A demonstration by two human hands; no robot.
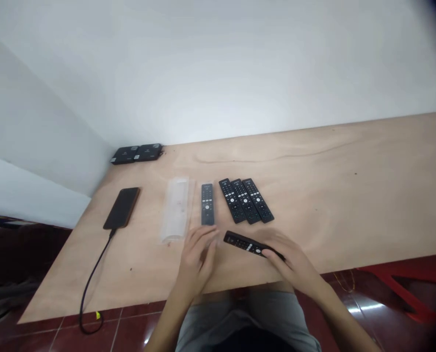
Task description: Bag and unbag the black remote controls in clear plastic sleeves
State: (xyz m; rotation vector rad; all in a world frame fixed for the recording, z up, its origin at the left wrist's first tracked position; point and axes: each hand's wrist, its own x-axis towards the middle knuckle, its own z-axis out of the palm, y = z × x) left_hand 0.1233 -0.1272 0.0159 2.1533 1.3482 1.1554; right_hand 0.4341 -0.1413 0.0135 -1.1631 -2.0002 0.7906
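While right hand holds black remote, fingers closed narrow around its lower end, left hand rests at near end of sleeved remote, fingers curled, grip unclear. Sleeved remote as landmark: lies on wooden counter; three overlapping remotes to its right; clear plastic sleeves just left; phone with cable farther left; two black boxes beyond, far left, by wall.
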